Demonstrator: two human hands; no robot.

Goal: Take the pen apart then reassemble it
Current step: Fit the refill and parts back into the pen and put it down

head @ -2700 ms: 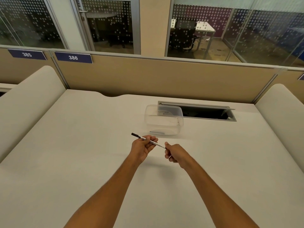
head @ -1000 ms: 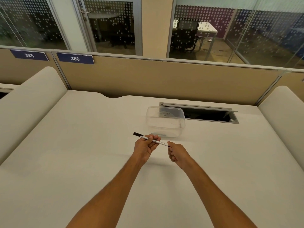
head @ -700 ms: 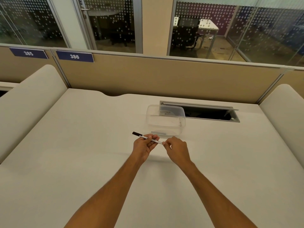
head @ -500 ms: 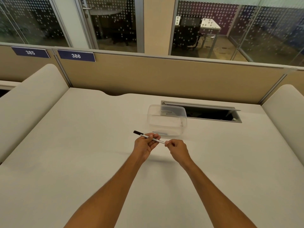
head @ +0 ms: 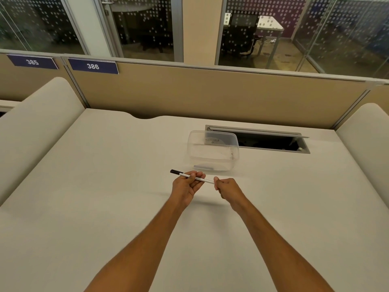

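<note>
A wide pale desk (head: pixel 105 197) fills the view, walled at the back by a tan partition (head: pixel 210 95) carrying two blue number plates, 385 (head: pixel 32 62) and 386 (head: pixel 92 66). A dark cable slot (head: pixel 271 142) is cut into the desk near that partition. A clear, lidless plastic tub (head: pixel 213 152) stands just left of the slot, overlapping its left end. Both bare forearms reach in from below. The left hand (head: pixel 186 185) is curled around the middle of the pen, fingertips on top. The right hand (head: pixel 228 189) is closed in a fist, its grip pinching the pen's right end. The white pen (head: pixel 188 176) hangs above the desk near the tub, tilted, its black end (head: pixel 175 171) jutting up-left of the left hand.
</note>
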